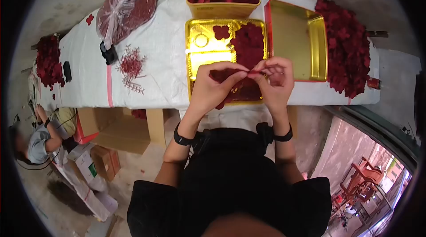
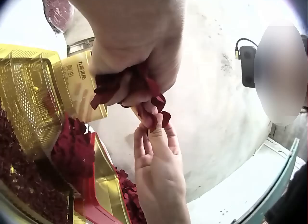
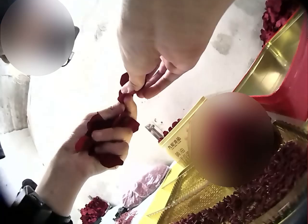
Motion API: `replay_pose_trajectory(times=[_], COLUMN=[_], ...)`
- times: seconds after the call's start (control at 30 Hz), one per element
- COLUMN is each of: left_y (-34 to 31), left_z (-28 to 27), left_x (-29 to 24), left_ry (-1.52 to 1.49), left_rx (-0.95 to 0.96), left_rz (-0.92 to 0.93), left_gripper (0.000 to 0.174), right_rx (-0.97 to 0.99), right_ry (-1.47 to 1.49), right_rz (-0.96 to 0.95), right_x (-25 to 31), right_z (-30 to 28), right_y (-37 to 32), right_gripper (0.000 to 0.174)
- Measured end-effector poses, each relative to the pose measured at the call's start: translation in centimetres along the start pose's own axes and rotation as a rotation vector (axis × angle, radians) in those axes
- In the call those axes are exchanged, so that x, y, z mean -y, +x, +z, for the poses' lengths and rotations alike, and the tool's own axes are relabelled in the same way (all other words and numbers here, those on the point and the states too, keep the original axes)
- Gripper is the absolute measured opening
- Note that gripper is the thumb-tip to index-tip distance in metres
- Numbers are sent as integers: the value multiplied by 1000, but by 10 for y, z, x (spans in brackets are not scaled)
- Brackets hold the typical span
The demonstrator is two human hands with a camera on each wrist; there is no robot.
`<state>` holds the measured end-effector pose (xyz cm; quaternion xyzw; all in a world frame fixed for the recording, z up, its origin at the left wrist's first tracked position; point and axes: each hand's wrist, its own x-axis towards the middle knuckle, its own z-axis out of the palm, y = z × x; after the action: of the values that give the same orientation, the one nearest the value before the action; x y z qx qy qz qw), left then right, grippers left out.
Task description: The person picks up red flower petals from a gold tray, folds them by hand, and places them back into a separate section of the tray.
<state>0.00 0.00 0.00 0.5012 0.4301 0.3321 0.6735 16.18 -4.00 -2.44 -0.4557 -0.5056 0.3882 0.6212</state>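
Over a shiny gold tray (image 1: 194,57), both hands meet at the fingertips. In its curled fingers the left hand (image 1: 209,90) holds several dark red cloth-like flower petals (image 3: 109,159). Its thumb and forefinger also pinch a small red petal piece. The right hand (image 1: 278,84) pinches that same piece from the other side, its other fingers bent loosely, as the right wrist view shows. Under the hands, dark red petals (image 1: 248,44) fill the right part of the tray, and one flower-shaped petal piece (image 1: 221,32) lies apart at its upper left.
Behind the tray stands a yellow tin (image 1: 217,11) full of petals. To the right are a red-edged gold tin (image 1: 290,37) and a large petal heap (image 1: 348,50). Leftward lie red stems (image 1: 131,66) and a plastic bag (image 1: 133,13). A cardboard box (image 1: 122,133) sits below; another person (image 1: 39,141) is at left.
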Motion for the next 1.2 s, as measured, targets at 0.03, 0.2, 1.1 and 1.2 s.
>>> replay_pose_trajectory(times=[0.03, 0.2, 1.1, 1.2], left_y=[2, 0, 5, 37], left_z=[-2, -5, -33, -50], left_x=[5, -2, 0, 19], left_ry=[13, 33, 132, 144], left_rx=[15, 24, 94, -184], left_rz=[4, -1, 8, -43], left_gripper=[10, 10, 11, 16], right_rx=[-2, 47, 279, 232], right_ry=[38, 141, -29, -217], right_rz=[20, 157, 175, 144], right_x=[-4, 6, -5, 0], right_z=[0, 0, 8, 13], right_y=[0, 6, 12, 18], right_gripper=[39, 38, 47, 54])
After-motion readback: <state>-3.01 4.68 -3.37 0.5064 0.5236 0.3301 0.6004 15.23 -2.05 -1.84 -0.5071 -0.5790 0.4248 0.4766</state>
